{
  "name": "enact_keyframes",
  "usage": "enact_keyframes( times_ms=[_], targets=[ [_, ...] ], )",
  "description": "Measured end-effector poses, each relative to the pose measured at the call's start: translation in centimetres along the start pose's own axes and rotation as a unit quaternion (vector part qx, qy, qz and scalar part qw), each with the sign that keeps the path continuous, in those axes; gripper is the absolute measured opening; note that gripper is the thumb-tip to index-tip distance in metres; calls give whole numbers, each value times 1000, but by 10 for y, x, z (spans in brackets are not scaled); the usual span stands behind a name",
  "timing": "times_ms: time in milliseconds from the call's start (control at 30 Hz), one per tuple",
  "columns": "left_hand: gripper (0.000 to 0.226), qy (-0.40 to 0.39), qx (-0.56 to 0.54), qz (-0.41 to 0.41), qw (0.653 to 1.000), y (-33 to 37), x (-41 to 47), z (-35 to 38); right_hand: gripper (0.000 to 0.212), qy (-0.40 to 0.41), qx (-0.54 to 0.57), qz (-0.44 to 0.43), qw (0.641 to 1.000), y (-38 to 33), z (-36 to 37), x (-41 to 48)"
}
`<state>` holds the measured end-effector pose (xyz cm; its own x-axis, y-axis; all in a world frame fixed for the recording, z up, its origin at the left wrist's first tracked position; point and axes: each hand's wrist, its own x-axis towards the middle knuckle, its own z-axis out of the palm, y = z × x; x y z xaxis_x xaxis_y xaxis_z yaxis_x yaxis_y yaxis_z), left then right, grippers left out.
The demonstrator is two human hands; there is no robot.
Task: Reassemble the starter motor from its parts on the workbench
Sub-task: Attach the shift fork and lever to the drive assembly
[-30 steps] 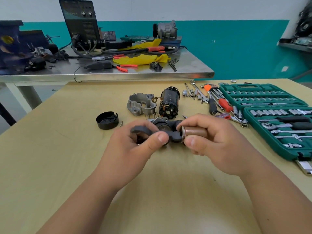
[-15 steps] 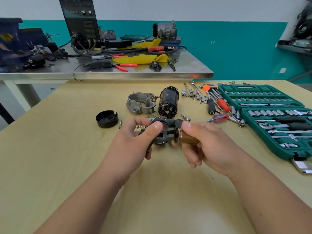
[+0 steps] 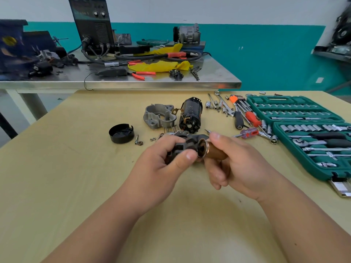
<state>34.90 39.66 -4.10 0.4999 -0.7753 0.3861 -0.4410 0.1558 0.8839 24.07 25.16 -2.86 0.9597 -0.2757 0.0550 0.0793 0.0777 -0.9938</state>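
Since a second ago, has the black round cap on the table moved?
No. The black cap still lies left of the grey housing, same gap as before.

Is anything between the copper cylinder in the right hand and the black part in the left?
Nothing visible. The copper cylinder in the right hand has its open end at the black part held by the left hand; the left thumb lies just beside the rim.

Bench point(image 3: 57, 168): pale yellow-tan wood.
Cap point(image 3: 121, 133), toward the left edge: black.
Housing point(image 3: 158, 115): matt grey.
Motor body point(image 3: 190, 114): black, with copper windings.
Bracket point(image 3: 189, 143): dark grey.
Sleeve point(image 3: 216, 152): copper-brown, bright rim.
Socket case point(image 3: 303, 114), right edge: teal-green, holding chrome sockets.
Screwdriver point(image 3: 251, 117): orange handle.
Wall point(image 3: 266, 54): teal below, white above.
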Motion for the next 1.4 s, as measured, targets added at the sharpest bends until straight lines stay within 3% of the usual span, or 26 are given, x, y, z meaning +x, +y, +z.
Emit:
enact_keyframes(
  times_ms=[100, 233, 367, 433, 567, 700, 1100, 1400],
  targets=[
    [37, -17, -100, -10, 995, 2, 0, -1, 59, 7, -33, -15, 999, 0, -2, 0],
    [46, -43, -60, 31, 997, 3, 0, -1, 76, 21, -42, -56, 997, -1, -8, -1],
    [69, -38, 2, 55, 998, -3, 1, -2, 39, 5, -45, -129, 991, -4, -6, -5],
    [60, -33, 23, 47, 998, -1, 1, -3, 27, -7, -56, -146, 988, -6, -4, -8],
    [24, 1, 58, 27, 998, 0, 0, -5, 23, -3, -93, -157, 983, -7, -4, -11],
    [29, 28, 131, 59, 989, 1, -1, -4, 15, 14, -139, -164, 977, -9, -7, -11],
    [40, 98, 300, 110, 943, 10, -1, -7, 22, 36, -241, -145, 959, -5, -7, -10],
    [41, 105, 321, 119, 934, 11, 0, -8, 23, 24, -250, -138, 958, -6, -9, -9]
  ],
)
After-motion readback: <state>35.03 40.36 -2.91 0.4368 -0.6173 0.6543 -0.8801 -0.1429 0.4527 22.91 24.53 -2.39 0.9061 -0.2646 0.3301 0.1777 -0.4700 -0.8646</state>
